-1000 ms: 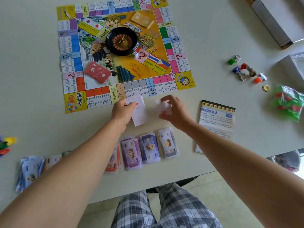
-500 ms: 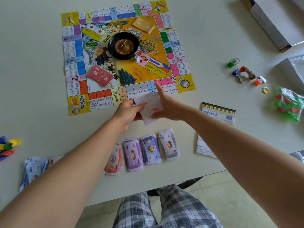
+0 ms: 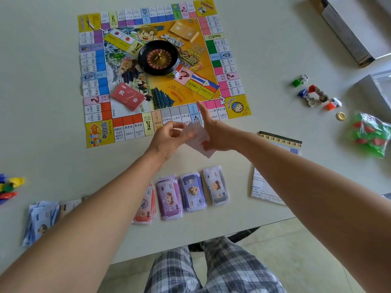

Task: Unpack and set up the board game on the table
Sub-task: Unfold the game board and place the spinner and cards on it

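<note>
The colourful game board [image 3: 95,60] lies unfolded on the table, with a black roulette wheel [image 3: 158,58], a red card stack [image 3: 129,96], an orange card stack [image 3: 184,30] and a white die [image 3: 175,74] on it. Just over the board's near edge, my right hand [image 3: 215,134] holds a small stack of white cards [image 3: 198,142], forefinger straight. My left hand [image 3: 167,138] pinches the stack's left edge with curled fingers. Below my hands, stacks of play money [image 3: 192,191] lie in a row.
A rule booklet [image 3: 273,166] lies at the right. Beyond it are coloured tokens [image 3: 313,92], a gold coin [image 3: 340,116] and a bag of green and red pieces [image 3: 370,132]. The open box [image 3: 349,28] is at top right. Blue notes [image 3: 40,218] and coloured pawns [image 3: 8,187] lie at the left.
A second ago my left hand held the white cards alone, with my right hand apart. My right hand has come onto the stack, and both hands now hold it slightly farther over the board's edge.
</note>
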Available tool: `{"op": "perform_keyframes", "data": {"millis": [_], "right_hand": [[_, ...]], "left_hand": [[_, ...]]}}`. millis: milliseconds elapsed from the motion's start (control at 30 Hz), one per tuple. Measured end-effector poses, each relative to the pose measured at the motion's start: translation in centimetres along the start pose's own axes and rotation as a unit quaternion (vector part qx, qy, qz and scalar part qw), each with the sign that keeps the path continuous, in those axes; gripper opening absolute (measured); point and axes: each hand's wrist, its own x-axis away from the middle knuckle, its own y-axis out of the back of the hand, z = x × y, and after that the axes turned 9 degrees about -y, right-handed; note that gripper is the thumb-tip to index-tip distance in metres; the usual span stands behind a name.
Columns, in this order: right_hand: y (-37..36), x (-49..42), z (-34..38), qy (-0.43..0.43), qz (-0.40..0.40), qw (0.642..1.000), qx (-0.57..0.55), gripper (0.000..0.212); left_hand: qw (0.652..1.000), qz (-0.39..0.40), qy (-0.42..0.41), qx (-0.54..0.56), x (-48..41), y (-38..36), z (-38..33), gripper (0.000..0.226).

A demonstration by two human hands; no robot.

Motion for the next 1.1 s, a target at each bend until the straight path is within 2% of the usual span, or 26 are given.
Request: {"op": "perform_keyframes", "data": {"millis": [67,133,200,300,367,500,667,800,967,1100], "right_hand": [[-0.3,-0.4,-0.2,0.021,-0.043,0.997,0.052,0.103],[-0.6,-0.7,-0.5,0.036,-0.098,0.991,0.079,0.067],[-1.2,-0.9,-1.1,0.044,-0.156,0.984,0.073,0.034],[-3.1,-1.2,-3.0,0.043,-0.202,0.978,0.015,0.017],[-4.2,-1.3,-4.4,0.034,-0.221,0.974,-0.03,0.015],[-5.3,-1.2,-5.8,0.008,-0.227,0.961,-0.159,0.023],[-6.2,-1.6,-4.5,0.0,-0.202,0.962,-0.185,0.024],[-5.9,-1.8,-4.7,-0.011,-0.21,0.959,-0.19,0.023],[-6.2,-1.6,-4.7,0.012,-0.214,0.955,-0.203,0.019],[-6.3,-1.3,-4.9,0.017,-0.207,0.953,-0.219,0.021]], "left_hand": [[0.989,0.002,-0.067,-0.132,-0.4,-0.3,0.5,0.03],[0.967,-0.021,-0.119,-0.225,-0.7,-0.8,1.3,0.018],[0.958,-0.056,-0.139,-0.243,-0.9,-1.3,1.9,0.013],[0.947,-0.086,-0.145,-0.275,-0.9,-2.1,3.2,0.013],[0.944,-0.102,-0.128,-0.287,-0.8,-2.6,4.0,0.016],[0.939,-0.1,-0.117,-0.307,-0.3,-2.9,4.5,0.024],[0.922,-0.084,-0.116,-0.36,-0.1,-3.2,4.5,0.026],[0.937,-0.085,-0.123,-0.316,0.0,-2.9,4.2,0.026],[0.97,-0.076,-0.127,-0.192,0.5,-3.0,4.4,0.033],[0.969,-0.081,-0.121,-0.198,0.6,-3.1,4.5,0.028]]}}
